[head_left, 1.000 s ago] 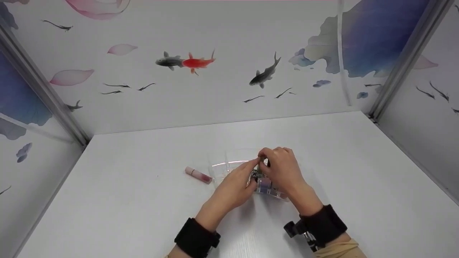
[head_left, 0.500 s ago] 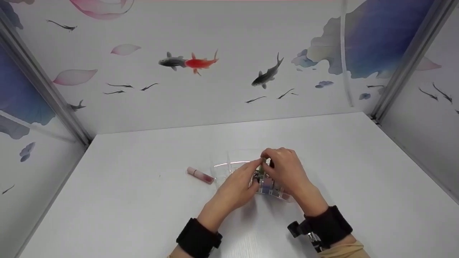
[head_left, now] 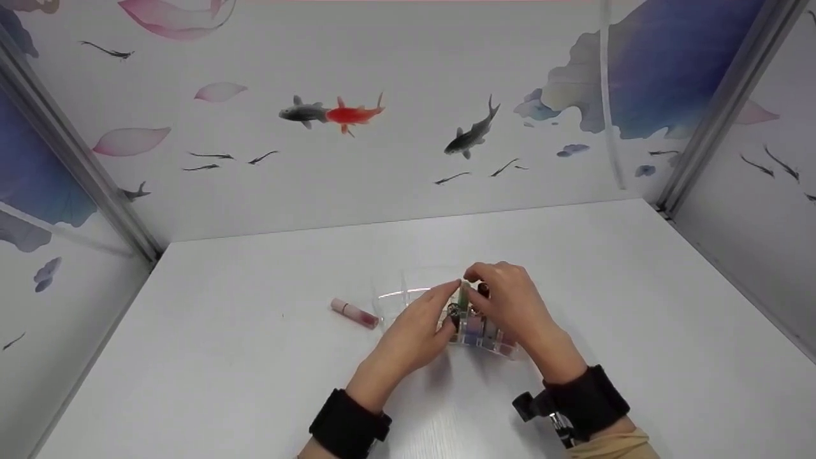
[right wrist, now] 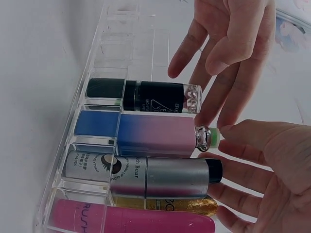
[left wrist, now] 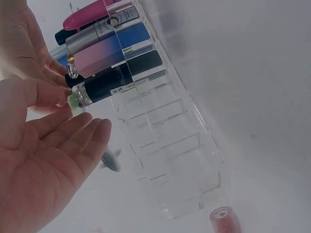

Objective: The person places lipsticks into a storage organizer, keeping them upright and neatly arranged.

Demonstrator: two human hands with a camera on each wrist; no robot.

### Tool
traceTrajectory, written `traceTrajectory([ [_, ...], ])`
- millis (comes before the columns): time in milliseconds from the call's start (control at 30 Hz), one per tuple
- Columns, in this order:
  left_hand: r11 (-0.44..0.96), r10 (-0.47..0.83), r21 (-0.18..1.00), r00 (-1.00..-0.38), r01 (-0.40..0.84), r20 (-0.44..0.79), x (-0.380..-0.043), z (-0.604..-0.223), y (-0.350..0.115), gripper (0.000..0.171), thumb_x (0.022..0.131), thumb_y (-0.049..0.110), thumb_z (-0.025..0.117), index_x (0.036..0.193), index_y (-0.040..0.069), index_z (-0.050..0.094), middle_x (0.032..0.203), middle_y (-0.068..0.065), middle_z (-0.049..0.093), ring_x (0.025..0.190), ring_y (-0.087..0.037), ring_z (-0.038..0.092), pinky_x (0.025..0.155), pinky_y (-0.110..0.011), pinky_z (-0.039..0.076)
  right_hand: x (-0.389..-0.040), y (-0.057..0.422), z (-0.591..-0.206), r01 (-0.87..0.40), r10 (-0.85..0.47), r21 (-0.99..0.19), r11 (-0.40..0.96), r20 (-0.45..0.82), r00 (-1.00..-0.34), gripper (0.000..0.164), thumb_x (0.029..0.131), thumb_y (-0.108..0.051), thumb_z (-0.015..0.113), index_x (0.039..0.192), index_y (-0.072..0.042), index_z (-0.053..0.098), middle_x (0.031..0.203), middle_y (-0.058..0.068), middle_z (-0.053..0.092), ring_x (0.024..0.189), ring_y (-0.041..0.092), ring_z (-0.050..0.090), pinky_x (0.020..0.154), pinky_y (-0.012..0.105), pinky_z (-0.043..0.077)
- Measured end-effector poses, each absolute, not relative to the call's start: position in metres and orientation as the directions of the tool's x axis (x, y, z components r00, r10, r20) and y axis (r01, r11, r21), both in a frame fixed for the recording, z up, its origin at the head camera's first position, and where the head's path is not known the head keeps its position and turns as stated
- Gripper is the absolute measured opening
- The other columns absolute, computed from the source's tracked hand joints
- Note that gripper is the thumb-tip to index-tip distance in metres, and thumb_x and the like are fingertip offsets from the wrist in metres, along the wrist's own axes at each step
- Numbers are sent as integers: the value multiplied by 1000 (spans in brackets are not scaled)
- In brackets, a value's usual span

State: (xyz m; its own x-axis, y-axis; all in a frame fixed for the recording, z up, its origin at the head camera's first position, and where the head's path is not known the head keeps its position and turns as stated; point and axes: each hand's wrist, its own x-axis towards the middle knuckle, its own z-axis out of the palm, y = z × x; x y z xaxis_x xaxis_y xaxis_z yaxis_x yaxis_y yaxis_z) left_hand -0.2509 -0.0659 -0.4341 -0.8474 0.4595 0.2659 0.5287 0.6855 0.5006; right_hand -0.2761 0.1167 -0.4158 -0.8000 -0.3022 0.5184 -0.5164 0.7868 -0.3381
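A clear acrylic organizer (head_left: 389, 294) holds several upright lip products. In the right wrist view these are a black lipstick (right wrist: 160, 97), a pink-and-blue tube (right wrist: 158, 133), a silver lip gloss tube (right wrist: 177, 174) and a magenta tube (right wrist: 146, 221). A green cap (right wrist: 214, 138) shows behind the pink-and-blue tube. My right hand (head_left: 507, 296) has its thumb tip right at the green cap, with its thumb and index finger apart. My left hand (head_left: 417, 331) reaches round the row's left side with extended fingers, close to the black lipstick.
A pink lip gloss tube (head_left: 354, 313) lies on the white table (head_left: 223, 357), left of the organizer. Slots (left wrist: 170, 141) without tubes show in the organizer's left part. Printed panels (head_left: 408, 178) stand behind and at both sides.
My right thumb and index finger, together at the top of the green-capped item a second ago, have parted slightly. More of the green shows. My left hand stays nearly in place.
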Motion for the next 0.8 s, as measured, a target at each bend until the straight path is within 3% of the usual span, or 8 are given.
traceTrajectory([
  [267,687,438,511,-855,517,277,-251,-428,-76,54,98,10,54,150,10,42,151,-11,51,138,-26,51,113,-43,44,-277,115,-416,-543,-315,-321,776,549,-774,9,86,-8,74,93,-4,73,80,11,75,68,22,64,66,38,55],
  [533,697,380,517,-868,497,320,-255,-417,-94,47,98,9,56,145,11,49,146,-10,55,135,-26,54,110,-42,47,-272,108,-413,-579,-308,-331,745,598,-740,12,88,-8,73,100,-6,72,90,11,77,73,23,65,83,47,55],
  [800,730,274,527,-893,435,358,-259,-406,-119,39,97,6,57,135,12,58,126,-9,68,113,-24,66,93,-41,56,-265,91,-410,-618,-338,-295,729,629,-700,16,89,-10,74,105,-8,72,99,6,77,95,24,71,91,46,56],
])
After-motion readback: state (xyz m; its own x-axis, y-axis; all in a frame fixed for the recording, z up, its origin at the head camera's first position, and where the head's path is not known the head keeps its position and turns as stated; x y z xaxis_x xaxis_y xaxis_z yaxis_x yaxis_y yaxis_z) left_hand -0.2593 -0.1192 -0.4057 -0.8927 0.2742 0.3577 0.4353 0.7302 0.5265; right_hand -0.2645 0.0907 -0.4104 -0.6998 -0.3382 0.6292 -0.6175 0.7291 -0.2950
